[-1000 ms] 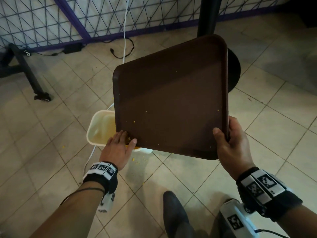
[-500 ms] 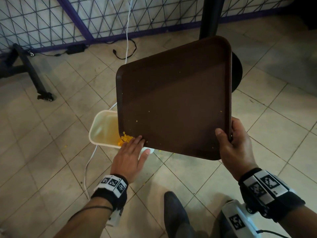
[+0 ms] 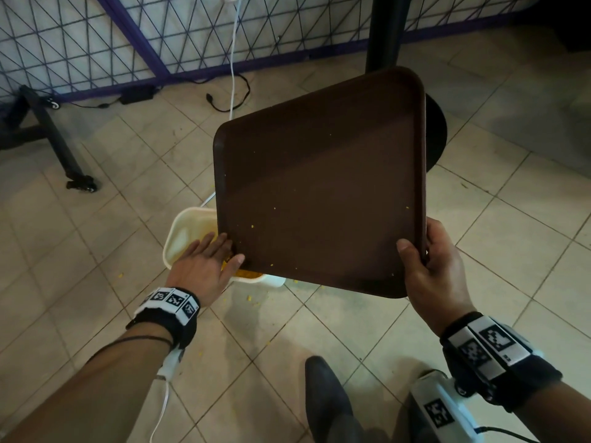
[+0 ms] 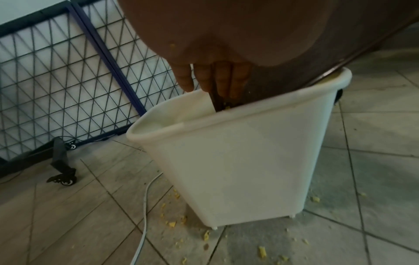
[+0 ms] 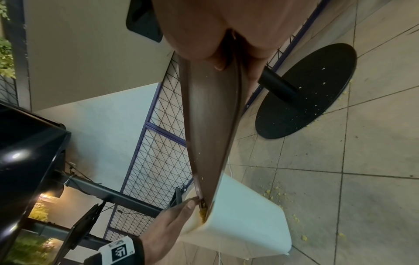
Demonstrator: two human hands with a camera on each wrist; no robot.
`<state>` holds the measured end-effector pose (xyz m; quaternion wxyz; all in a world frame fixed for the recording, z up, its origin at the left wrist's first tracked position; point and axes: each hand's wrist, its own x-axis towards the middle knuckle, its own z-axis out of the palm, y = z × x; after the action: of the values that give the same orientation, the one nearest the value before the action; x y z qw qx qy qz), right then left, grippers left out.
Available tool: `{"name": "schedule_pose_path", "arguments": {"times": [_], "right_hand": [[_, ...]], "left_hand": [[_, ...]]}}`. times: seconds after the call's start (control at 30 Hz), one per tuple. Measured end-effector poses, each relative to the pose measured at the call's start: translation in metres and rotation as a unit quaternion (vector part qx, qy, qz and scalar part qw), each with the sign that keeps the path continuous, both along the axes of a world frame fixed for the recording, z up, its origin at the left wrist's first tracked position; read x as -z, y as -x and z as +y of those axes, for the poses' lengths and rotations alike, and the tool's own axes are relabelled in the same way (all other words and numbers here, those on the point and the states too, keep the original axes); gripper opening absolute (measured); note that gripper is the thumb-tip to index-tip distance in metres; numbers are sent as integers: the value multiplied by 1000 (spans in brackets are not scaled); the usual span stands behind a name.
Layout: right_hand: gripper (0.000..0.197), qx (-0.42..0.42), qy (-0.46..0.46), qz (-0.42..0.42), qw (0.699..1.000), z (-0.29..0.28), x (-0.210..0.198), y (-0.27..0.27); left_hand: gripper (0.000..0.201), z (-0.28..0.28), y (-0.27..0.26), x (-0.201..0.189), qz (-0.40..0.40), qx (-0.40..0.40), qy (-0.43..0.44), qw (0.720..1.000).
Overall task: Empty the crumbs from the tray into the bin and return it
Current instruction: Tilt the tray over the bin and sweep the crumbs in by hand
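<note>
A brown tray point(image 3: 319, 187) hangs tilted, its lower left corner over the white bin point(image 3: 182, 231). My right hand point(image 3: 425, 260) grips the tray's near right edge, thumb on top. My left hand point(image 3: 211, 257) lies flat with straight fingers against the tray's lower left corner, over the bin mouth. Yellow crumbs point(image 3: 246, 274) lie heaped at the bin's rim under that corner. In the left wrist view the fingers point(image 4: 217, 78) reach down along the tray point(image 4: 283, 75) into the bin point(image 4: 238, 161). The right wrist view shows the tray point(image 5: 211, 125) edge-on, ending in the bin point(image 5: 244, 224).
Crumbs point(image 4: 172, 224) are scattered on the tiled floor around the bin. A black table post point(image 3: 387, 30) and its round base point(image 5: 306, 93) stand behind the tray. A white cable point(image 4: 145, 215) runs past the bin. A wire mesh fence point(image 3: 96, 43) and a wheeled stand foot point(image 3: 81, 183) lie left. My shoe point(image 3: 326, 401) is below.
My left hand drew back from the tray's corner half a second ago, with crumbs heaped at its fingertips, and now lies against the corner again. The tray and right hand barely moved.
</note>
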<state>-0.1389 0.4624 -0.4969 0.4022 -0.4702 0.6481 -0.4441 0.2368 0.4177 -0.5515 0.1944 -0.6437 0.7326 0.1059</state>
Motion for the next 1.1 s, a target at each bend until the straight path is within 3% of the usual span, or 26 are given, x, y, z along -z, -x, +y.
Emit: {"name": "schedule_pose_path", "arguments": {"times": [0.23, 0.37, 0.53, 0.7, 0.97, 1.1], "right_hand": [[30, -1, -1, -1, 1000, 1, -1, -1], [31, -4, 0, -3, 1000, 0, -2, -1], [30, -7, -2, 5, 1000, -1, 0, -1], [30, -6, -1, 3, 1000, -1, -1, -1], [32, -4, -2, -21, 1000, -1, 1, -1], [33, -7, 3, -21, 1000, -2, 1, -1]], "left_hand": [[86, 4, 25, 17, 26, -96, -30, 995], [96, 24, 28, 11, 54, -70, -31, 996], [77, 42, 55, -15, 106, -25, 23, 994], [83, 61, 86, -11, 140, 38, 7, 989], [99, 33, 29, 5, 42, -11, -17, 999], [96, 17, -4, 7, 13, -6, -23, 1000]]}}
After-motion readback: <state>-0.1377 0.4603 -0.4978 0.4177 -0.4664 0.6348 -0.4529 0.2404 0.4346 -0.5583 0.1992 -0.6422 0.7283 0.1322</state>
